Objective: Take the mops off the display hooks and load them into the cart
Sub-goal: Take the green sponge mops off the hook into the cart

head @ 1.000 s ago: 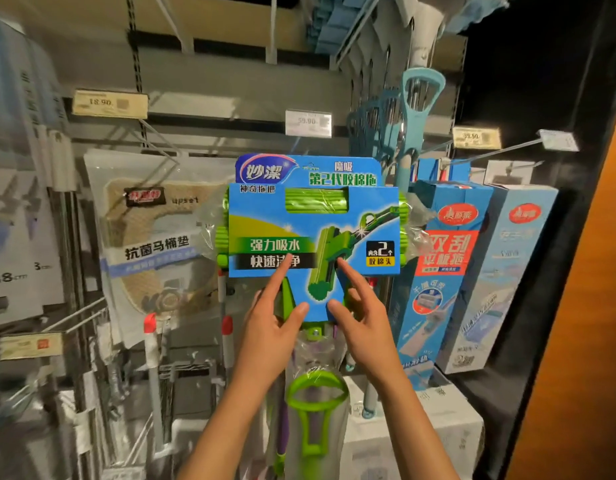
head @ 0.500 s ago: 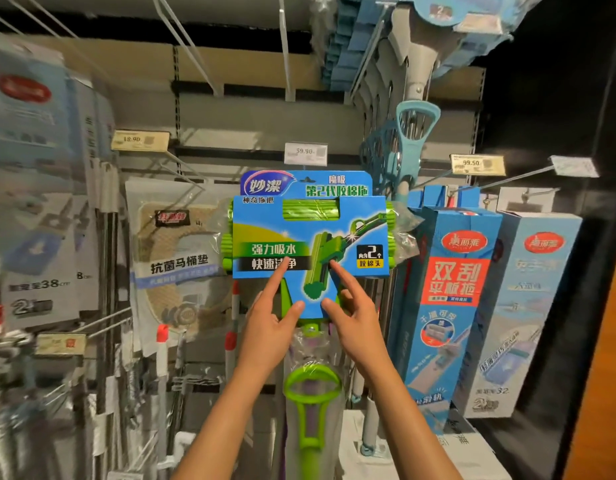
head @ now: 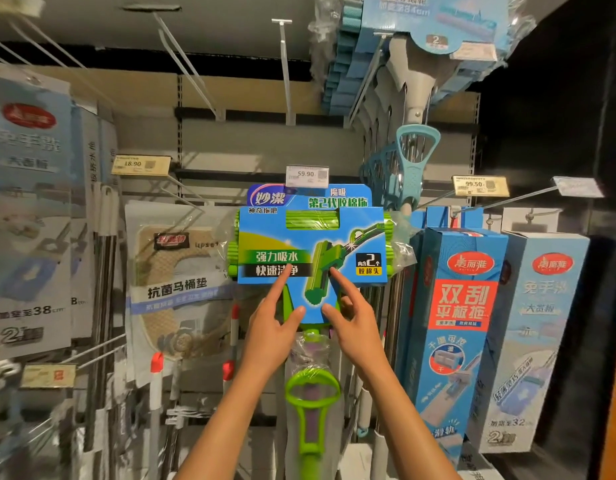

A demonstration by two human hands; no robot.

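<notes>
A green sponge mop (head: 310, 237) hangs at the middle of the display, its head wrapped in a blue printed card. Its green loop handle (head: 311, 393) and shaft run down between my forearms. My left hand (head: 270, 334) holds the card's lower tab, with the forefinger and thumb on the front and the other fingers behind. My right hand (head: 358, 327) grips the same tab from the right in the same way. The card's top edge reaches the 59.90 price tag (head: 306, 174), which hides the hook. No cart is in view.
Teal mops (head: 412, 161) hang in a row just up and right of the green one. Tall blue mop boxes (head: 459, 306) stand to the right and bagged toilet-seat pads (head: 182, 282) to the left. Bare hooks (head: 189, 64) jut out overhead.
The green mop has risen in my hands, so its card top now meets the 59.90 tag. My view has tilted upward. Both hands keep their hold.
</notes>
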